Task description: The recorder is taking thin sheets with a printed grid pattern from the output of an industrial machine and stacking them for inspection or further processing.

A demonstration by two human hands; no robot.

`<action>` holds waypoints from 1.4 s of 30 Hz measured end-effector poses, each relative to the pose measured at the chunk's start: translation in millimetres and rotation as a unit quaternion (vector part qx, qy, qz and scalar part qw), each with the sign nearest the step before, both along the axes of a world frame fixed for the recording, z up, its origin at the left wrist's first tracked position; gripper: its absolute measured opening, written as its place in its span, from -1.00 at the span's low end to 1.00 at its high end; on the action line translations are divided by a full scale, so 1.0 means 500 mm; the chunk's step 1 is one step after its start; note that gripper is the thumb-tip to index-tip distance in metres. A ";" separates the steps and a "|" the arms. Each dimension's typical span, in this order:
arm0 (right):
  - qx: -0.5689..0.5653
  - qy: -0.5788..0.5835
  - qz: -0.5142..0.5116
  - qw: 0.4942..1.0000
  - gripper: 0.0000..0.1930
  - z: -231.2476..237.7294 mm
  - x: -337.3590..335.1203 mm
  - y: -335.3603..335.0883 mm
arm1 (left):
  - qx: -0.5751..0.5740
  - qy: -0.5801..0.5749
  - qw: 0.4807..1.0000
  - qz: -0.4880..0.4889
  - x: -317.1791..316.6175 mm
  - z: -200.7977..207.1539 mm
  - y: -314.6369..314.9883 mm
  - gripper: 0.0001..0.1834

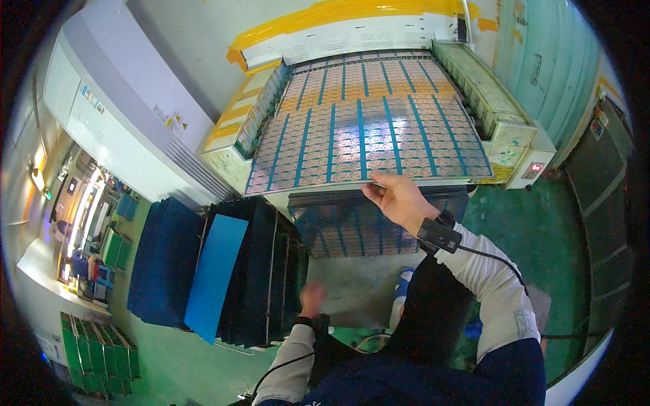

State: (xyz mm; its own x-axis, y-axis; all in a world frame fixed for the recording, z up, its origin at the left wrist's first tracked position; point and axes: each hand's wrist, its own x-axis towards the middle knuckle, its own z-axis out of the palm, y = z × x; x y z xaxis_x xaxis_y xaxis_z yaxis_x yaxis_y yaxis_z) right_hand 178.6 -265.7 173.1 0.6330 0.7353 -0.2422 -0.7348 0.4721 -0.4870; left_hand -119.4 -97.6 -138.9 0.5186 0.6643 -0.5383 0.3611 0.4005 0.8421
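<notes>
A large circuit board panel, copper-coloured with blue-green strips, lies on the outlet of a conveyor machine. My right hand is at the middle of its near edge, with thumb and fingers closed on that edge. Behind it, another similar panel sits farther back on the conveyor. My left hand hangs low, beside a rack of dark boards and apart from the panel; it is smeared by motion, so its fingers do not show clearly. Below the outlet stand several dark upright panels.
Racks of dark blue boards stand at the left, with a bright blue sheet among them. The conveyor's side rails flank the panel. A small control box is at the right. Green racks stand lower left.
</notes>
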 end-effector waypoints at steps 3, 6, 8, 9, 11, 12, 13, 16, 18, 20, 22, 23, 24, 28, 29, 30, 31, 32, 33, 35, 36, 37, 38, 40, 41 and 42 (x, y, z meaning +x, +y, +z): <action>-0.005 -0.014 -0.001 1.000 -0.87 0.000 0.002 0.003 | 0.012 0.008 1.000 -0.017 -0.003 0.003 0.006 -0.64; -0.019 -0.025 -0.002 0.999 -0.87 -0.006 0.012 0.002 | 0.015 0.013 1.000 -0.023 -0.007 0.001 0.007 -0.64; -0.023 -0.034 -0.002 0.999 -0.87 -0.011 0.019 0.000 | 0.001 0.012 1.000 -0.023 -0.005 -0.001 0.005 -0.63; -0.021 -0.038 -0.001 0.999 -0.87 -0.013 0.022 0.001 | -0.001 0.010 1.000 -0.021 -0.008 -0.005 0.005 -0.63; -0.019 -0.040 -0.002 0.999 -0.87 -0.017 0.025 0.003 | -0.006 0.006 1.000 -0.019 -0.011 -0.013 0.005 -0.63; -0.022 -0.038 -0.006 0.999 -0.87 -0.016 0.027 0.003 | -0.004 0.008 1.000 -0.021 -0.008 -0.016 0.002 -0.62; -0.024 -0.035 -0.010 0.999 -0.87 -0.017 0.029 0.002 | -0.002 0.010 1.000 -0.024 -0.004 -0.020 -0.001 -0.62; -0.031 -0.028 -0.014 0.999 -0.87 -0.005 0.021 0.002 | 0.008 0.007 0.999 -0.031 -0.014 -0.044 0.004 -0.64; -0.030 -0.027 -0.006 0.999 -0.88 -0.003 0.016 0.013 | -0.014 -0.006 1.000 -0.025 -0.042 -0.069 0.019 -0.66; -0.014 -0.035 0.002 0.999 -0.87 0.002 0.014 0.020 | -0.067 -0.031 0.997 -0.014 -0.068 -0.090 0.041 -0.68; -0.009 -0.057 -0.012 0.998 -0.87 -0.026 0.040 0.002 | -0.024 0.000 0.999 -0.030 -0.027 -0.068 -0.006 -0.71; -0.018 -0.056 -0.015 0.998 -0.86 -0.027 0.042 0.001 | 0.003 0.018 0.999 -0.031 -0.022 -0.047 -0.021 -0.72; -0.024 -0.055 -0.016 0.998 -0.86 -0.023 0.042 0.002 | 0.003 0.019 0.999 -0.028 -0.024 -0.041 -0.022 -0.72; -0.038 -0.054 -0.025 0.998 -0.84 -0.023 0.053 0.004 | -0.019 0.014 1.000 -0.012 -0.020 -0.031 -0.030 -0.72; -0.035 -0.057 -0.025 0.997 -0.84 -0.027 0.061 0.003 | -0.030 0.011 0.999 -0.008 -0.015 -0.033 -0.032 -0.73; -0.027 -0.058 -0.021 0.998 -0.85 -0.028 0.063 0.008 | -0.023 0.020 0.999 -0.026 -0.021 -0.041 -0.021 -0.74; -0.018 -0.059 -0.015 0.998 -0.85 -0.023 0.062 0.016 | -0.015 0.030 0.999 -0.042 -0.029 -0.055 0.002 -0.74; -0.015 -0.056 -0.016 0.998 -0.85 -0.018 0.060 0.023 | -0.008 0.040 0.997 -0.059 -0.038 -0.068 0.026 -0.74; -0.015 -0.054 -0.020 0.998 -0.85 -0.015 0.060 0.027 | -0.016 0.002 0.998 -0.060 -0.039 -0.077 0.043 -0.75; -0.016 -0.052 -0.025 0.998 -0.86 -0.010 0.063 0.032 | -0.028 -0.074 0.995 -0.062 -0.032 -0.072 0.080 -0.75; -0.021 -0.054 -0.029 0.998 -0.86 -0.016 0.069 0.031 | 0.100 -0.024 0.989 -0.104 -0.015 -0.059 0.087 -0.75; -0.028 -0.056 -0.035 0.997 -0.85 -0.024 0.079 0.027 | 0.225 0.024 0.963 -0.146 0.013 -0.033 0.089 -0.75; -0.030 -0.061 -0.038 0.997 -0.85 -0.031 0.087 0.026 | 0.346 0.072 0.917 -0.184 0.040 0.002 0.091 -0.75; -0.031 -0.070 -0.042 0.996 -0.86 -0.041 0.100 0.029 | 0.207 0.013 0.973 -0.101 0.090 0.082 0.096 -0.72; -0.037 -0.068 -0.047 0.996 -0.86 -0.039 0.103 0.027 | 0.135 -0.017 0.989 -0.060 0.119 0.116 0.102 -0.70; -0.039 -0.064 -0.046 0.996 -0.86 -0.031 0.098 0.035 | 0.145 -0.029 0.988 -0.047 0.131 0.141 0.119 -0.68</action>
State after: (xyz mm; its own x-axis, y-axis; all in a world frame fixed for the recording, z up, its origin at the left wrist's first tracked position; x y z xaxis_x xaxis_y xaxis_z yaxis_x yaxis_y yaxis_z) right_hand 227.7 -248.2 157.7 0.7259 0.6551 -0.2095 -0.6197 0.4909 -0.6124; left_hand -53.9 -38.2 -68.4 0.6092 0.7340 -0.3004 0.3327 0.1073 0.9369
